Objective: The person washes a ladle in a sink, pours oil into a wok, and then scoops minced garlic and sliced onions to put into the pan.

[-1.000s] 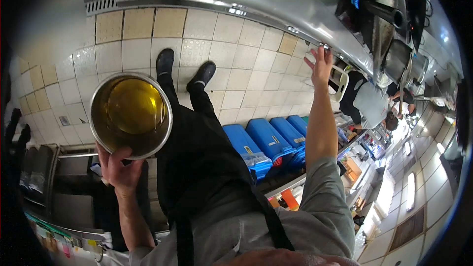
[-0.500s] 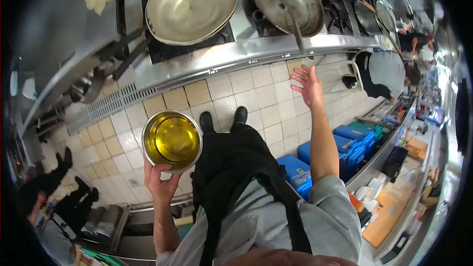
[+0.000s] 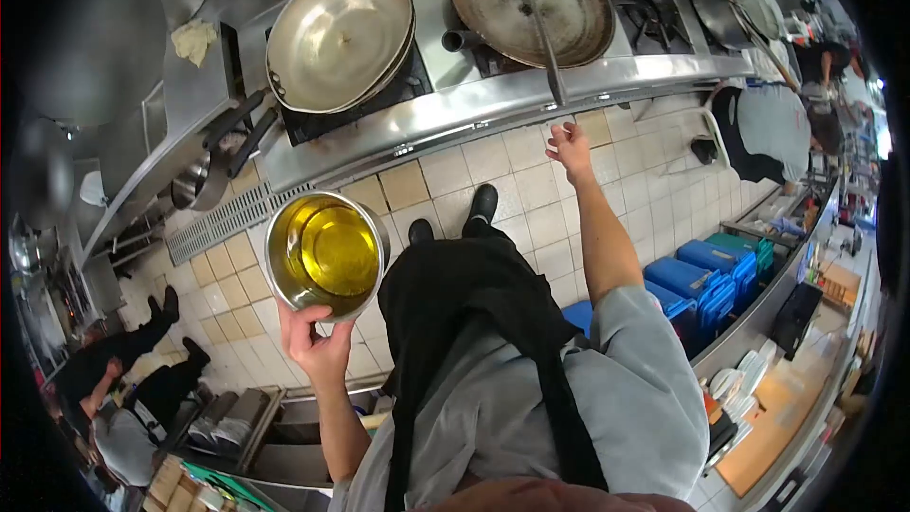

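Since the earlier frame, right hand [image 3: 572,150] is brought closer to the handle end of the ladle [image 3: 544,43]; its fingers are drawn in, half curled, nothing held. Metal container [image 3: 379,261]: round, open, bright rim, yellow see-through liquid [image 3: 336,251] inside, mouth fully visible. It is gripped at the near side of its wall by the left hand [image 3: 320,346], with the container beyond the palm, over the tiled floor [image 3: 455,169], short of the stove's [image 3: 445,114] front edge, near its left corner. Ladle is rested in the dark pan [image 3: 578,19], handle over the front edge. Pale pan [image 3: 332,33] is set left of it.
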{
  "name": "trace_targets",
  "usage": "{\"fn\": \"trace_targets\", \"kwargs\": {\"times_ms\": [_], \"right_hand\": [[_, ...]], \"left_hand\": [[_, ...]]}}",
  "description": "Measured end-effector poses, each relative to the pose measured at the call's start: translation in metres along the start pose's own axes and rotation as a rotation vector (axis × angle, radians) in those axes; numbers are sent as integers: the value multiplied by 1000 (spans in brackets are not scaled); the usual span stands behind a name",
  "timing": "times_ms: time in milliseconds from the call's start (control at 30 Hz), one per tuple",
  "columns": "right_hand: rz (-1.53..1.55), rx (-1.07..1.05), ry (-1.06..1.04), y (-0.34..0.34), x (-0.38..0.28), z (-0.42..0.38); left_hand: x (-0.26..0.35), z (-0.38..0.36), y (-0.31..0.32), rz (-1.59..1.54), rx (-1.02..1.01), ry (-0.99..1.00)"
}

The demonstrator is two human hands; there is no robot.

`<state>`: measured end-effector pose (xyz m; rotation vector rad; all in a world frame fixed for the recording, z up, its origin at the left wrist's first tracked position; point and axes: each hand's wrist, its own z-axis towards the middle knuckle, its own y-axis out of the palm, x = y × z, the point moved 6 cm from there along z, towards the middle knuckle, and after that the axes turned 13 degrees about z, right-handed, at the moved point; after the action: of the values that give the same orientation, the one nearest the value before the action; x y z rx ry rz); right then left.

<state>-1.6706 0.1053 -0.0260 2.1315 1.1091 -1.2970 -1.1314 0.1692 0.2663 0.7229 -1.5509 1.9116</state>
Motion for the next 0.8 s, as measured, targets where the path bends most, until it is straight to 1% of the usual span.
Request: {"fn": "trace_targets", "kwargs": {"times_ms": [67, 100, 133, 200, 233, 267, 333, 367, 400, 433, 467, 500, 533, 600, 667, 733, 800], "right_hand": [[-24, -27, 46, 1, 10, 21], [-4, -7, 10, 3, 13, 28], [8, 13, -20, 3, 17, 32], [3, 12, 14, 11, 25, 40], [29, 23, -6, 17, 24, 39], [52, 30, -32, 23, 21, 43], [-8, 15, -16, 29, 26, 52], [39, -15, -29, 30, 28, 60], [90, -45, -41, 32, 32, 67], [77, -22, -70, 36, 29, 68], [46, -37, -50, 40, 31, 68], [47, -12, -64, 42, 29, 69], [47, 12, -82, 41, 25, 71], [21, 13, -57, 41, 29, 76], [28, 27, -75, 40, 31, 78], [-2, 18, -83, 39, 34, 80], [-109, 39, -77, 38, 37, 84]], "left_hand": [[-2, -10, 8, 18, 47, -65], [-12, -14, 12, 86, 42, -53], [-23, -21, 15, 89, 27, -87], [-39, -27, 21, 116, -13, -127], [-46, -28, 22, 165, -24, -93], [-57, -30, 24, 130, -4, -114], [-77, -32, 26, 56, -60, -197], [-78, -24, 26, 128, -59, -118], [-86, -21, 23, 132, -64, -159], [-91, -20, 21, 167, -72, -151], [-98, -21, 20, 200, -78, -142], [-109, -25, 18, 204, -43, -149], [-119, -30, 14, 250, -37, -177], [-133, -29, 8, 188, -44, -242], [-149, -33, 7, 165, -12, -307], [-152, -27, 0, 295, -4, -242], [-160, -27, -1, 309, -17, -249]]}}
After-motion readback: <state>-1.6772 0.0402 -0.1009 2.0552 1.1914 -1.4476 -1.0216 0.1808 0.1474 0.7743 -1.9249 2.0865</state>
